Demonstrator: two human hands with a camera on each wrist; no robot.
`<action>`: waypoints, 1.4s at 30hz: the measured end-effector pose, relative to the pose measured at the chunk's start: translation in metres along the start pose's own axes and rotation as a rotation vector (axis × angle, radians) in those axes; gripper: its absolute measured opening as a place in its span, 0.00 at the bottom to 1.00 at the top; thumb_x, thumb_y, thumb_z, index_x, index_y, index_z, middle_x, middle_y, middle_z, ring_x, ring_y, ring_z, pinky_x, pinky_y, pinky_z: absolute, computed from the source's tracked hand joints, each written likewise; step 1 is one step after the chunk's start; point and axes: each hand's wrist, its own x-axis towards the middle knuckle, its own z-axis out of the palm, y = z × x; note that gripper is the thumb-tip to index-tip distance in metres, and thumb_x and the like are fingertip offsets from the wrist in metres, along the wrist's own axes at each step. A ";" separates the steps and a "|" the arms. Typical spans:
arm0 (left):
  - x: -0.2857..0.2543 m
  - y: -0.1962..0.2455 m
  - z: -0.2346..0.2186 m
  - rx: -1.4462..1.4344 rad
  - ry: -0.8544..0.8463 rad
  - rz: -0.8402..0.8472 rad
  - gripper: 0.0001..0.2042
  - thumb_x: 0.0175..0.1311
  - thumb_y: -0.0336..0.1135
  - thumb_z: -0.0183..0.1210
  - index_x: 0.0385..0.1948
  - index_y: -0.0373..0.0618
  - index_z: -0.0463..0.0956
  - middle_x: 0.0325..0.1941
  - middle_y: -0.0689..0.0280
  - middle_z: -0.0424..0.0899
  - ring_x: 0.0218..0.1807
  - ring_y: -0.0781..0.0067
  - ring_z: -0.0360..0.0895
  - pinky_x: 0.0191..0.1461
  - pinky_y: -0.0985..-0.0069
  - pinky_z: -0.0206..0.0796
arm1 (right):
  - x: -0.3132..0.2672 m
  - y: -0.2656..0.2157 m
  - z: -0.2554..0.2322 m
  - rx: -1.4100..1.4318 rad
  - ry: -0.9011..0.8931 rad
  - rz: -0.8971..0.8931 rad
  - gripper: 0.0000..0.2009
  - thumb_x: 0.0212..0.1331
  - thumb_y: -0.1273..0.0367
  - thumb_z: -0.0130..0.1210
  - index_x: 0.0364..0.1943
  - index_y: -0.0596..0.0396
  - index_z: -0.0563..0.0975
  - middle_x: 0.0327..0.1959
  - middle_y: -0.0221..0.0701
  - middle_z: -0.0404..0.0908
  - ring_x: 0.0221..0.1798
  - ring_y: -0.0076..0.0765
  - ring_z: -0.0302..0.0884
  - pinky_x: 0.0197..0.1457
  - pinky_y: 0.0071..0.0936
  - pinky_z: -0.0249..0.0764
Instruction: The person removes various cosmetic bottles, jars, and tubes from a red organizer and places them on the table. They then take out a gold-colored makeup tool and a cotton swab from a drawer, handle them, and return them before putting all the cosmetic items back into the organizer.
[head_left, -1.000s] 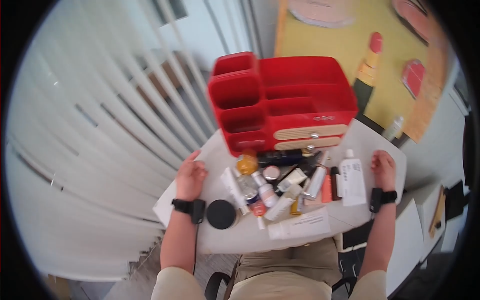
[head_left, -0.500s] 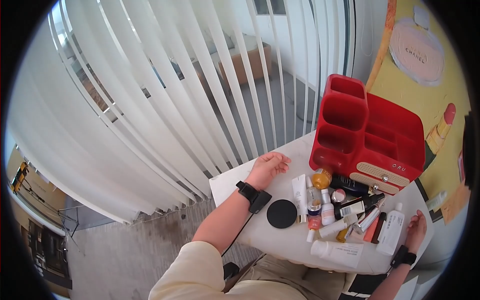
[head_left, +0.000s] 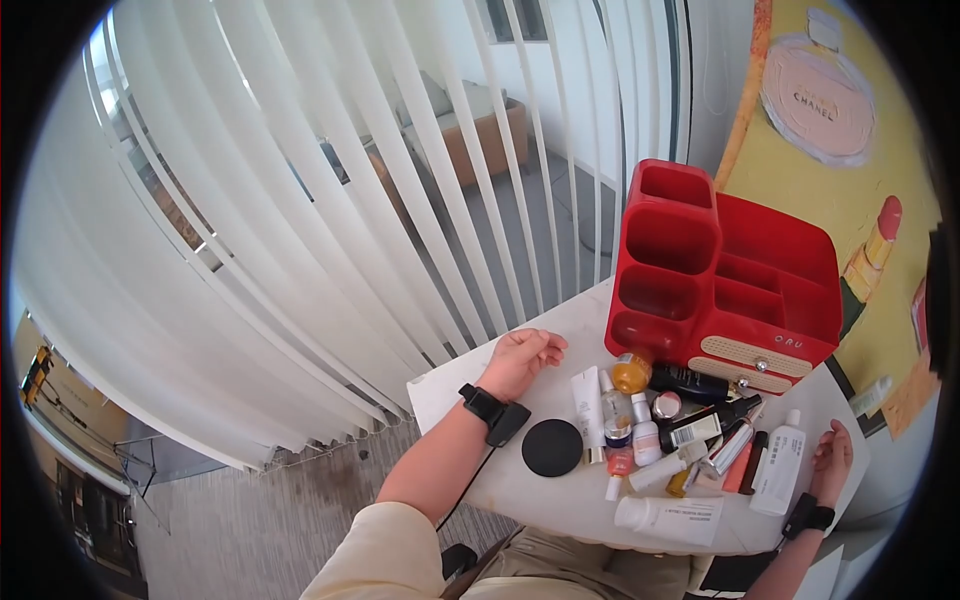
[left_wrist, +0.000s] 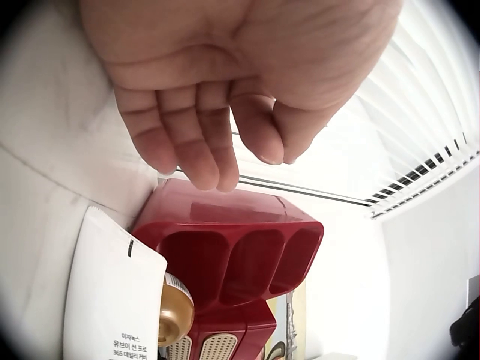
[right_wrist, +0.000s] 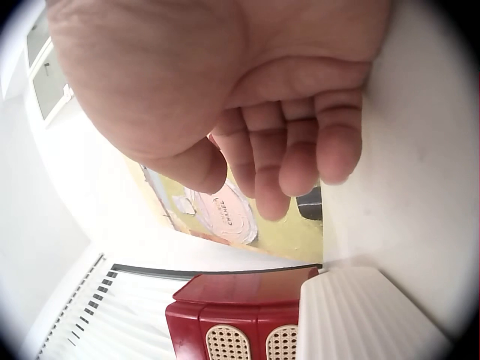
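My left hand (head_left: 518,362) rests on the left side of the table, palm turned inward, fingers loosely bent and holding nothing. A white tube (head_left: 588,410) and a round black-lidded jar (head_left: 551,447) are the things nearest it. At the right edge lies my right hand (head_left: 830,465), its fingers relaxed beside a larger white tube (head_left: 780,470). Between the hands is a pile of cosmetics, among them an amber round-capped bottle (head_left: 632,373), a black bottle (head_left: 690,382) and a front white tube (head_left: 670,520). Behind them stands a red organizer (head_left: 812,355) with two woven-front drawers (head_left: 750,355).
White vertical blinds (head_left: 400,200) hang along the table's left and far side. A yellow painted board (head_left: 800,200) stands behind the organizer, and a small clear bottle (head_left: 872,395) is at the far right corner. The white table (head_left: 450,390) has a curved front edge.
The head view has swung left, so table, organizer and hands appear farther right. The cosmetics keep their places, and both hands stay at the table's sides.
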 end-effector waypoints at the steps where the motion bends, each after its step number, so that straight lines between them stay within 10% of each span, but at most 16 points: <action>1: 0.000 0.002 0.002 -0.016 -0.058 0.023 0.12 0.73 0.35 0.51 0.33 0.39 0.79 0.44 0.56 0.84 0.41 0.67 0.80 0.49 0.69 0.72 | 0.000 0.000 0.000 -0.005 -0.004 -0.005 0.17 0.71 0.59 0.50 0.54 0.55 0.74 0.30 0.20 0.75 0.27 0.13 0.66 0.26 0.12 0.61; 7: -0.002 0.008 0.012 -0.036 0.008 0.004 0.12 0.72 0.35 0.52 0.50 0.38 0.75 0.44 0.58 0.83 0.41 0.69 0.80 0.47 0.70 0.73 | 0.000 -0.001 0.001 0.003 0.022 0.009 0.16 0.70 0.59 0.51 0.54 0.55 0.74 0.30 0.20 0.74 0.27 0.14 0.66 0.27 0.12 0.60; 19: 0.003 0.005 0.001 0.081 0.005 0.003 0.11 0.72 0.32 0.52 0.50 0.38 0.75 0.44 0.60 0.83 0.40 0.73 0.80 0.47 0.75 0.73 | -0.015 -0.023 0.026 -0.030 0.055 0.056 0.13 0.68 0.64 0.53 0.50 0.56 0.77 0.30 0.23 0.78 0.28 0.16 0.70 0.30 0.16 0.67; 35: 0.005 0.009 0.001 0.052 0.010 -0.009 0.10 0.72 0.32 0.50 0.49 0.38 0.75 0.43 0.60 0.83 0.39 0.74 0.79 0.46 0.76 0.73 | 0.014 -0.076 0.089 -0.867 -0.256 0.406 0.22 0.61 0.54 0.55 0.39 0.63 0.81 0.26 0.31 0.79 0.28 0.26 0.76 0.28 0.24 0.72; 42: 0.005 0.010 0.006 0.084 0.017 -0.038 0.11 0.73 0.32 0.50 0.49 0.37 0.74 0.43 0.61 0.83 0.39 0.74 0.79 0.47 0.75 0.72 | 0.001 -0.111 0.131 -0.899 -0.098 0.030 0.15 0.59 0.62 0.57 0.37 0.65 0.81 0.24 0.33 0.81 0.27 0.26 0.76 0.32 0.25 0.72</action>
